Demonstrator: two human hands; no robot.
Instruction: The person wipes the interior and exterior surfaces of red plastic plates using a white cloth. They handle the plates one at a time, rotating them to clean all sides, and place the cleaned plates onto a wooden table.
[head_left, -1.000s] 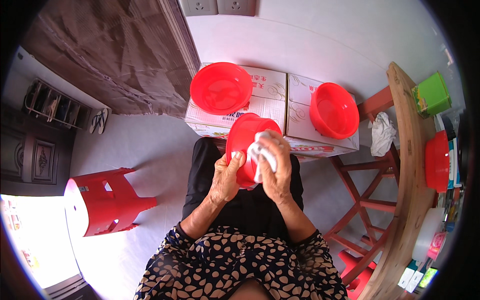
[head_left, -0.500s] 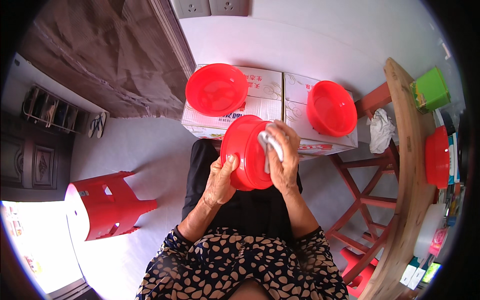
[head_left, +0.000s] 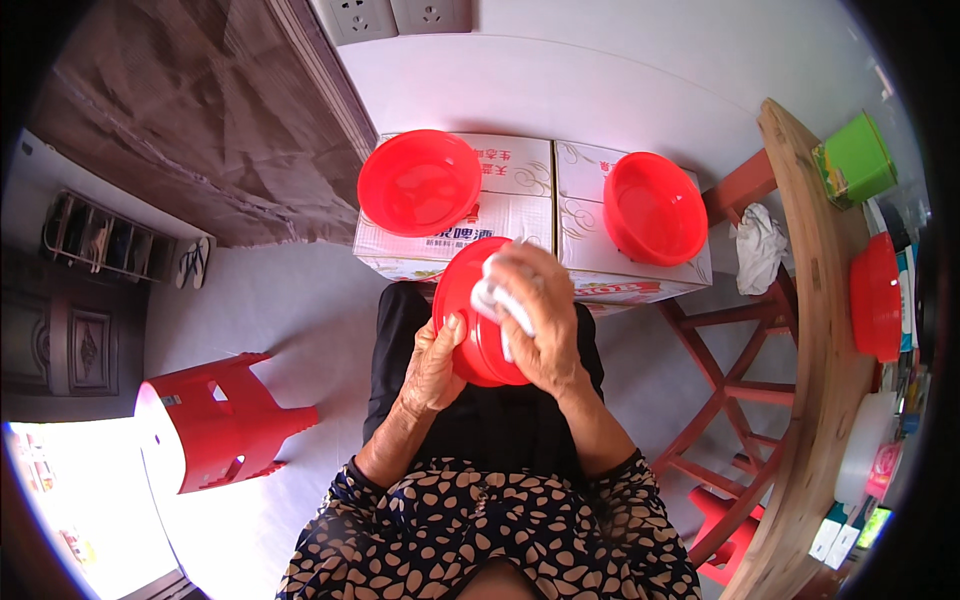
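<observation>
Over my lap a red plastic basin is held tilted, its outer side and base turned toward my right. My left hand grips its left side, thumb on the outer wall. Pressed against the basin's base and side is a white cloth, bunched under the closed fingers of my right hand. Part of the basin is hidden behind that hand. Beyond, a second red basin and a third red basin rest on top of the cardboard boxes.
A red plastic stool lies on its side at left. On the right, a wooden table carries a green box, another red bowl and small items. A white rag hangs by it. Slippers sit near a shoe rack.
My right hand and the cloth have shifted left across the basin, which has turned slightly. My left hand keeps its grip. The whole view has shifted a little.
</observation>
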